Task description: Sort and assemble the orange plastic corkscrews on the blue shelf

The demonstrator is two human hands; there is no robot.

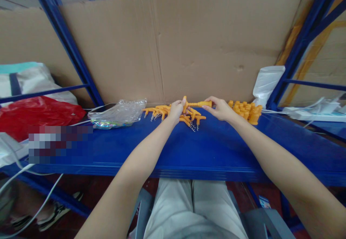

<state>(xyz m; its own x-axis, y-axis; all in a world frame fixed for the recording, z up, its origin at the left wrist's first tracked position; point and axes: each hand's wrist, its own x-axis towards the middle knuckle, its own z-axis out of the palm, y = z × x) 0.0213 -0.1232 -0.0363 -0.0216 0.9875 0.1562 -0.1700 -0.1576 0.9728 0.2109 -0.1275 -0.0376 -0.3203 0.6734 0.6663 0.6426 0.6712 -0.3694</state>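
My left hand (176, 111) is closed around the T-shaped handle of an orange corkscrew (185, 104). Pinched between the fingers of my right hand (220, 109) is an orange tubular cover (206, 104), lined up end to end with the corkscrew; the spiral itself does not show. Beneath and around my left hand lie several loose orange corkscrews (198, 118) with bare metal spirals. Beyond my right hand, several orange covers (244, 111) stand upright in a cluster.
A clear plastic bag with colourful contents (116, 118) lies left on the blue table (205, 152). Behind rises a cardboard panel (194, 48). A red bag (40, 113) is far left, a white packet (267, 82) at right. Blue posts (72, 48) frame the table; a co-worker's shoe (55, 215) shows below.
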